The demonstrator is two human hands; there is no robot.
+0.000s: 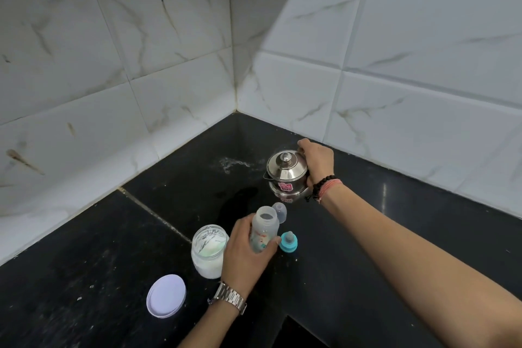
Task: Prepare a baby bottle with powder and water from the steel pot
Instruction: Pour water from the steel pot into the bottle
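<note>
A: Where was the bottle [264, 230] when you went for water?

B: Upright on the black counter [84, 277], open-topped, my L hand [245, 251] wrapped round its lower body. Everything else sat relative to it: powder jar [209, 251] just to its left, lid off; jar lid [166, 296] nearer me & left; teal nipple ring [288, 242] just to its right; clear cap [279, 212] right behind it.

A: And the steel pot [286, 175]?

B: Beyond the bottle, toward the wall corner, lid on. R hand [316, 162] was closed on its far side. Handle hidden, so I couldn't tell the exact hold.

A: Powder already in?

B: Couldn't tell thru the plastic.

A: How'd you pour well?

B: My view: keep L hand clamped low so the bottle didn't tip, bring the spout over the mouth before tilting, tilt slow. Narrow neck, so prob. a thin stream. Watch the pot lid, could slip. Some white spill already lay behind the bottle near the pot.
</note>
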